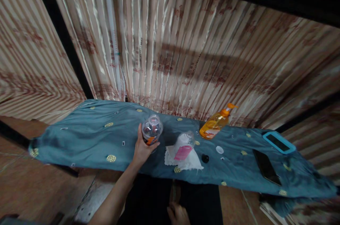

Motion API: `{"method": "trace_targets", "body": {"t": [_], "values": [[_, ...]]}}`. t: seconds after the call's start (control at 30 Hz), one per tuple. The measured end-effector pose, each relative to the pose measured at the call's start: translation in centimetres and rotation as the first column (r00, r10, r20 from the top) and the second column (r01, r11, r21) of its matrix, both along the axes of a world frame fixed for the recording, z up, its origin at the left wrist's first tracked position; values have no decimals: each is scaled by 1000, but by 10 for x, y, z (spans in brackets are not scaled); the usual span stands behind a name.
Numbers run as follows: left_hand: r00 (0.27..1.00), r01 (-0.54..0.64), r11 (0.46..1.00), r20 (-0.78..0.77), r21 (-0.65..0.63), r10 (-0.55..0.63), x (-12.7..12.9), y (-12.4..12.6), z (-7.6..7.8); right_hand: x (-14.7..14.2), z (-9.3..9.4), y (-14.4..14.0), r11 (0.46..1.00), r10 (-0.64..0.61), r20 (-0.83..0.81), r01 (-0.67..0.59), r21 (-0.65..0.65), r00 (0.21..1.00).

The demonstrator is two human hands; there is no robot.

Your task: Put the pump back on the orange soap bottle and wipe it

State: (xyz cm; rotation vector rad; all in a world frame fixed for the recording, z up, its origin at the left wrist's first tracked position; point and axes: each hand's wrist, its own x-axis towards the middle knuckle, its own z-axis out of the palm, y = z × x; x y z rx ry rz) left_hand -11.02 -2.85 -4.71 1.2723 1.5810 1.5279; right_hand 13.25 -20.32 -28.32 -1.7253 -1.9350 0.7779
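Note:
My left hand (143,147) is wrapped around a clear plastic bottle (153,131) that has an orange-and-dark label and an open neck. The bottle stands at the middle of the cloth-covered table (90,140). Low in the view, my right hand (179,214) is by my lap with its fingers curled; whether anything is in them I cannot make out. To the right of the held bottle, a second clear bottle (190,137) with a pink label (183,152) is on a white cloth (195,163). A small black cap (205,158) and a white disc (219,150) lie beside it.
An orange pump bottle (214,125) stands at the back of the table. On the right lie a dark phone (266,166) and a blue-framed device (278,142). A striped curtain (164,58) hangs behind, with dark frame posts (63,33) at the sides.

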Motion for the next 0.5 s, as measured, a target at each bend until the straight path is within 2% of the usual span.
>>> {"method": "trace_targets", "body": {"t": [0.2,0.3,0.43,0.5], "values": [[997,-70,997,-11,27,70,3,-5,6,-2,15,1,999,22,-20,-23,-41,1000],[999,-52,998,1,18,52,4,-18,17,-8,37,1,999,16,-179,-22,-34,984],[997,58,998,52,23,-59,3,-50,36,-26,87,3,998,-46,-506,14,-67,861],[981,167,985,102,-36,-162,5,-70,41,-33,115,4,984,-138,-708,16,-177,692]]}}
